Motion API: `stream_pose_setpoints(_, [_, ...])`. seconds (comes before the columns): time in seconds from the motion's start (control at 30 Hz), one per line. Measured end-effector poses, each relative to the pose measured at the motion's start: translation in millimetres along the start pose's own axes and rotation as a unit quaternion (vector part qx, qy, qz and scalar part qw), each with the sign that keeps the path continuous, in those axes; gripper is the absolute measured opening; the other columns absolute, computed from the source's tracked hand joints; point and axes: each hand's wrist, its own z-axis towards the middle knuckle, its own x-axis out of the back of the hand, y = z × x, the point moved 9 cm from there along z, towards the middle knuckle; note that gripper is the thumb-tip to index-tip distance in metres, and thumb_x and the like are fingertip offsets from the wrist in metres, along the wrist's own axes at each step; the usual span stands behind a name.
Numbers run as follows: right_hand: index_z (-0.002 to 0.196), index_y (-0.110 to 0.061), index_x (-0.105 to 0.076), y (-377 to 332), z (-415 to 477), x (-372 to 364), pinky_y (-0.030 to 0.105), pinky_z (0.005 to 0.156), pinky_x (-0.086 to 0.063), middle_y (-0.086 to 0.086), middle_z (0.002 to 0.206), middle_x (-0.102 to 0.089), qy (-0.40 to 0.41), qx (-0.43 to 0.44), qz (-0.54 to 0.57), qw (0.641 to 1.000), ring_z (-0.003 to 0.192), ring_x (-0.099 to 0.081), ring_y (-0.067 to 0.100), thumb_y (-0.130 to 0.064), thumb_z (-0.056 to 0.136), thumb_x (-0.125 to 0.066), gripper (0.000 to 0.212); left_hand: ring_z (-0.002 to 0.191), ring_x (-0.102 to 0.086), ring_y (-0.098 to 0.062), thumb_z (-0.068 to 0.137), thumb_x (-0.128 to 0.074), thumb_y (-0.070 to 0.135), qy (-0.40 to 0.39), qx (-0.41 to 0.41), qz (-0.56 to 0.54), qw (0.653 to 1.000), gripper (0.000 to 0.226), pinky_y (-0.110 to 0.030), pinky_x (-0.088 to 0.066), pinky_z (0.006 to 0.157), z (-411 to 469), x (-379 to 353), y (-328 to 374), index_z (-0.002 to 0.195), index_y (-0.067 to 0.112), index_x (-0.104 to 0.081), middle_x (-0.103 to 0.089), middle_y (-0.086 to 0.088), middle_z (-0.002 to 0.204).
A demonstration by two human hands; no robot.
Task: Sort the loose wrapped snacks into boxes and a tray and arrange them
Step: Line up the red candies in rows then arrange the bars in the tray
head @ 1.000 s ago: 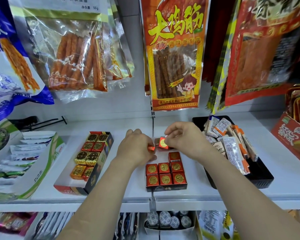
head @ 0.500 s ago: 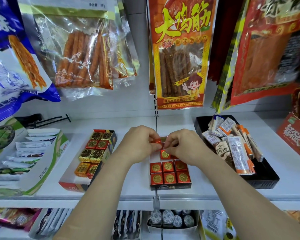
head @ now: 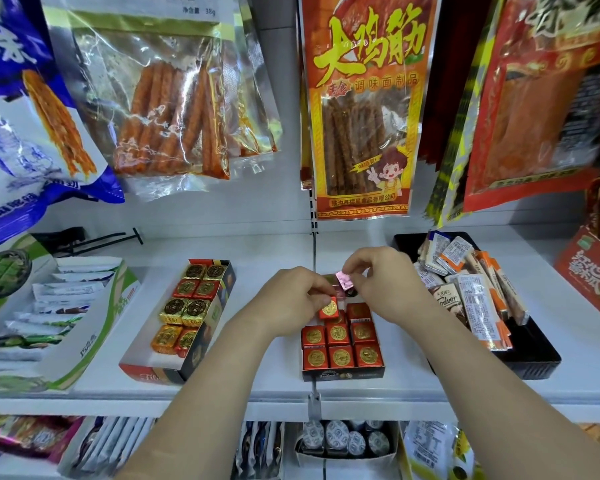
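White shelf (head: 264, 251): I am seeing my left hand (head: 291, 299) pinching a red cube (head: 328, 307) over the black box (head: 343, 373), right hand (head: 385, 282) gripping a pink wrapper (head: 343, 281).

One view only, worn on the person's head, looking forward and down onto a white shelf (head: 243, 251). It sits close: both bare forearms run in from the bottom edge and meet near the middle, left hand (head: 288, 299) and right hand (head: 388, 285) over a small dark box (head: 343, 374) just right of centre. The wide lens bends the edges, so the hanging snack bags (head: 361, 109) loom large along the top, leaning outward at the corners. Below the shelf lip, a lower shelf (head: 347, 441) peeks in along the bottom. With a single camera, no second view shares the scene.
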Motion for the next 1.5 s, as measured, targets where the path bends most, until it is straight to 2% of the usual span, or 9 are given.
stream_pose_setpoints(0.13, [0.123,-0.022,-0.062,3,2,-6,0.031,0.088,-0.048,0.006,0.124,-0.053,-0.007,0.012,-0.076,0.997,0.105,-0.055,0.022,-0.003,0.087,-0.059,0.041,0.089,-0.064,-0.017,0.095,-0.054,0.022,-0.007,-0.011,0.017,1.0,0.025,-0.037,-0.055,0.082,0,-6,6,0.114,0.029,-0.069,-0.066,0.0,0.108])
stream_pose_setpoints(0.2, [0.13,-0.023,-0.057,4,2,-14,0.036,0.098,-0.043,0.005,0.133,-0.049,-0.031,0.02,-0.11,0.993,0.118,-0.047,0.028,-0.002,0.085,-0.059,0.05,0.088,-0.062,-0.017,0.094,-0.055,0.026,0.001,-0.02,0.055,0.998,0.024,-0.034,-0.053,0.079,0,-6,8,0.113,0.03,-0.069,-0.068,0.001,0.105])
stream_pose_setpoints(0.33, [0.136,-0.027,-0.052,5,2,-22,0.032,0.104,-0.034,0.001,0.142,-0.044,-0.047,0.032,-0.149,0.987,0.123,-0.04,0.03,-0.002,0.085,-0.057,0.057,0.093,-0.059,-0.018,0.092,-0.058,0.031,0.026,-0.03,0.114,0.993,0.021,-0.03,-0.045,0.075,1,-4,10,0.108,0.031,-0.071,-0.069,0.004,0.103])
stream_pose_setpoints(0.53, [0.117,-0.019,-0.066,5,3,-18,0.037,0.09,-0.049,0.005,0.125,-0.054,-0.018,0.012,-0.114,0.993,0.109,-0.055,0.026,0.001,0.079,-0.062,0.043,0.1,-0.045,-0.016,0.091,-0.056,0.045,0.078,-0.028,0.182,0.98,0.02,-0.036,-0.021,0.076,-1,4,9,0.105,0.039,-0.067,-0.063,0.011,0.093])
stream_pose_setpoints(0.73, [0.088,-0.019,-0.065,4,3,-10,0.033,0.078,-0.05,0.002,0.105,-0.06,0.006,-0.005,-0.096,0.995,0.094,-0.056,0.02,-0.008,0.083,-0.067,0.012,0.1,-0.048,-0.015,0.093,-0.053,0.043,0.055,-0.026,0.173,0.983,0.021,-0.036,-0.021,0.081,-2,0,13,0.107,0.037,-0.067,-0.056,0.014,0.086])
stream_pose_setpoints(0.93, [0.095,-0.027,-0.065,8,2,-15,0.027,0.072,-0.043,0.001,0.1,-0.06,-0.013,-0.003,-0.117,0.993,0.094,-0.055,0.018,-0.006,0.081,-0.064,0.026,0.102,-0.052,-0.015,0.093,-0.053,0.043,0.043,-0.016,0.159,0.986,0.022,-0.036,-0.024,0.083,-2,-1,11,0.109,0.037,-0.066,-0.066,0.012,0.104])
stream_pose_setpoints(1.13, [0.104,-0.024,-0.071,9,4,-21,0.036,0.086,-0.053,0.0,0.105,-0.067,-0.032,0.001,-0.124,0.992,0.105,-0.056,0.02,-0.007,0.081,-0.066,0.029,0.112,-0.045,-0.018,0.092,-0.056,0.035,0.163,-0.005,0.14,0.977,0.025,-0.038,-0.036,0.087,7,21,3,0.116,0.037,-0.062,-0.06,0.007,0.115])
stream_pose_setpoints(1.33, [0.1,-0.025,-0.072,8,6,-21,0.035,0.081,-0.054,0.002,0.102,-0.063,-0.023,0.017,-0.115,0.993,0.099,-0.059,0.022,-0.017,0.08,-0.071,0.021,0.116,-0.039,-0.02,0.094,-0.05,0.033,0.098,-0.003,0.175,0.98,0.031,-0.039,-0.031,0.084,17,0,0,0.123,0.045,-0.054,-0.053,0.004,0.114])
stream_pose_setpoints(1.5, [0.096,-0.021,-0.07,3,4,-15,0.033,0.079,-0.053,0.002,0.099,-0.064,0.002,0.026,-0.095,0.995,0.094,-0.061,0.02,-0.022,0.083,-0.069,0.013,0.116,-0.039,-0.02,0.095,-0.051,0.034,0.096,-0.012,0.194,0.976,0.032,-0.039,-0.031,0.086,20,0,3,0.125,0.045,-0.052,-0.052,0.004,0.114])
